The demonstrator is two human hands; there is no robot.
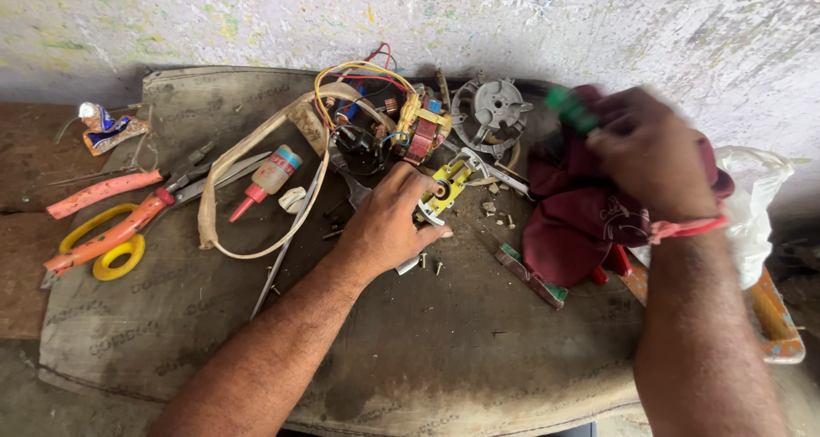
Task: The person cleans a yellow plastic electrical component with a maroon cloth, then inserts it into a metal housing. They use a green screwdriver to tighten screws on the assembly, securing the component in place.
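— On the worn grey mat (pixel 410 351), what lies under the hands?

— Near the mat's far edge, the left hand (pixel 389 219) rests palm down, its fingers curled over a small yellow motor part (pixel 450 181) with a metal bracket. The fingertips press on it; the grip looks loose rather than clenched.

— And the other hand?

— The right hand (pixel 653 155) is raised over a dark red cloth (pixel 576 215), fingers closed around a green-handled tool (pixel 571 111). The handle is blurred, so its kind is unclear. A red band circles that wrist.

— What crowds the space around them?

— Just behind the left hand sits a tangle of red, yellow and blue wires (pixel 367 82) joined to a copper-wound motor coil (pixel 423 129). Beside that, a grey metal fan wheel (pixel 491 108) lies flat. Loose screws (pixel 431 262) are scattered by the left wrist.

— Anything farther left?

— A beige strap (pixel 256 159) loops across the mat, and a small glue bottle (pixel 265 181) with a red nozzle lies inside the loop. Well to the left are orange-handled pliers (pixel 115 232) and yellow-handled scissors (pixel 115 249), touching each other.

— And on the right?

— A white plastic bag (pixel 756 206) sits behind the cloth. A small block with green ends (pixel 530 275) lies just in front of the cloth, between the two arms.
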